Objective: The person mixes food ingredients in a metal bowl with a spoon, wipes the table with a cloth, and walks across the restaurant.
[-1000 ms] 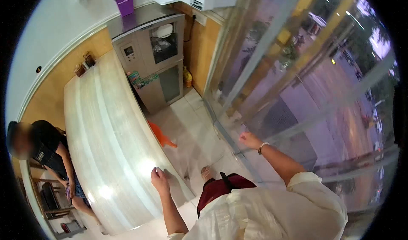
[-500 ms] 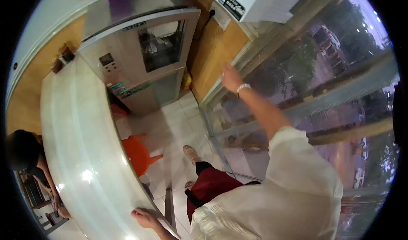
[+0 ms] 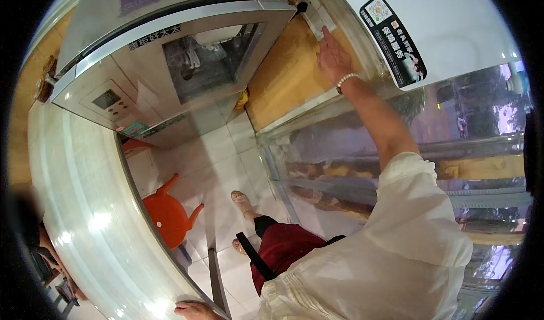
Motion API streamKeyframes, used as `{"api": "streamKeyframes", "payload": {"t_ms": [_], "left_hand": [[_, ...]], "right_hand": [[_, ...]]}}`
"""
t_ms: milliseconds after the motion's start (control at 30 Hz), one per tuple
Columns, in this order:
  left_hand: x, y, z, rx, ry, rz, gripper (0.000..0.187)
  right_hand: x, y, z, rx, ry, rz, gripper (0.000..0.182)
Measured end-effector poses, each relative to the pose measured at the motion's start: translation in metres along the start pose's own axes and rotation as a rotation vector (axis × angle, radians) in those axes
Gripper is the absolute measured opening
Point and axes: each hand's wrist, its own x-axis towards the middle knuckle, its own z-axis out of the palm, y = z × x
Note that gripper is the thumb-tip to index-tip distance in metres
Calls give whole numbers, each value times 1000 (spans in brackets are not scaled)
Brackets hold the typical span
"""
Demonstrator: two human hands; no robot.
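My right hand (image 3: 334, 59), with a beaded bracelet (image 3: 347, 82) on its wrist, is raised to the wall. Its index finger points up at a white wall socket plate (image 3: 318, 17), at or very near the lower end; contact cannot be made out. Nothing is held in it. A black plug (image 3: 302, 7) sits at the upper left of the plate. Low in the view, my left hand (image 3: 195, 310) rests on the edge of the pale counter (image 3: 79, 195), holding nothing visible. Its fingers seem laid on the surface, partly cut off by the frame.
A steel disinfection cabinet (image 3: 141, 93) with a glass window holding dishes stands ahead. A white appliance with a black label (image 3: 394, 42) juts out at upper right. An orange stool (image 3: 167, 218) is on the tiled floor. Windows line the right; another person (image 3: 54, 257) is beyond the counter.
My right hand has moved up and forward from beside the window frame to the socket plate. My view has come closer to the cabinet. My left hand stays on the counter edge.
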Motion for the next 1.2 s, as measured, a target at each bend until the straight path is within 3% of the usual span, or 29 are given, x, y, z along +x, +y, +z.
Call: {"api": "streamKeyframes", "payload": {"t_ms": [233,333,400,433,467,533,600,633,667,700,733,767,800,867,933,1000,1033,1100,1200], "left_hand": [[0,-5,7,48,34,-6,33],[0,-5,7,11,63,3,32],[2,-11,15,78,53,20,31],[-1,14,-17,29,-150,-102,32],[-5,14,-20,-24,-85,-58,31],[-3,-5,5,-3,65,68,30],[-8,-3,0,-143,135,145,32],[-6,-6,5,-153,127,165,33],[-3,-18,16,-158,126,177,34],[6,-35,44,-173,136,204,34],[16,-48,77,-210,369,320,38],[21,-50,84,-228,379,340,38],[23,-54,86,-276,617,451,48],[-4,-13,-7,-243,-90,43,38],[8,-27,15,-337,-132,78,43],[18,-47,19,-621,-66,389,43],[22,-55,12,-632,-60,396,43],[28,-66,-14,-1125,-635,201,40],[-6,-91,-81,-1247,-573,177,37]], "right_hand": [[10,-8,-13,-93,-136,48,44],[3,-33,-34,160,-171,233,45],[-8,-53,-23,332,-193,12,46],[-17,-70,13,-188,-11,-268,48],[-37,-105,9,527,-84,68,50],[-89,-158,-14,1042,-248,138,55],[-150,-217,-7,1143,-333,31,50],[-186,-234,-40,1315,-473,78,51],[-218,-243,-60,1442,-620,-5,47],[-244,-261,-51,1038,-456,-451,43],[-268,-267,-67,862,-465,-608,41],[-289,-271,-82,678,-472,-755,40],[-313,-270,-88,681,-457,-723,40],[-358,-267,-98,1225,-577,-388,45],[-391,-263,-99,1271,-490,-312,44],[-418,-252,-117,1220,-404,-348,44],[-431,-248,-131,1220,-389,-344,44],[-452,-238,-163,1379,-496,-278,42],[-472,-236,-198,1529,-559,-282,41]]}}
